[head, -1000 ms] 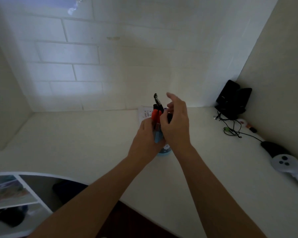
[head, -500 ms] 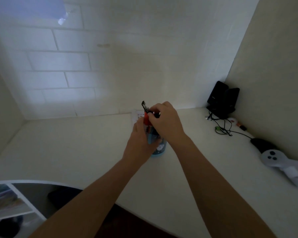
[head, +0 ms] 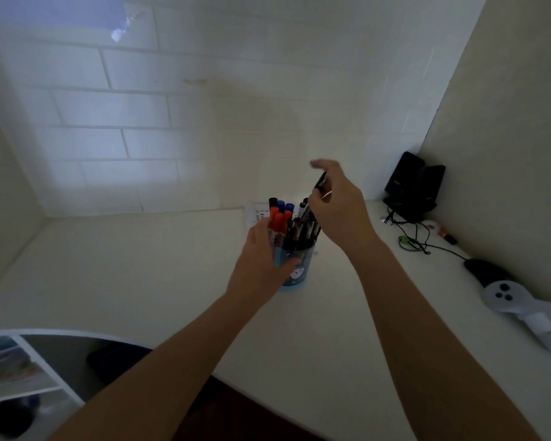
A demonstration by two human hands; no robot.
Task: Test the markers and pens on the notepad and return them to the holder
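Note:
A blue cylindrical holder (head: 300,271) stands on the white desk (head: 159,268), filled with several markers with red and blue caps (head: 280,214) and dark pens (head: 304,224). My left hand (head: 261,259) wraps around the holder's left side. My right hand (head: 339,205) is raised just above and right of the holder, pinching a black pen (head: 320,183) that points up and away. A small white notepad (head: 254,214) with coloured marks lies behind the holder, mostly hidden by it.
Black speakers (head: 412,187) with cables (head: 411,240) sit in the back right corner. A white controller (head: 506,300) and a dark object (head: 481,268) lie along the right wall. A shelf with papers (head: 16,370) is at lower left.
My right hand has lifted up and to the right off the holder's top, now holding a black pen clear of the others. My left hand stays on the holder.

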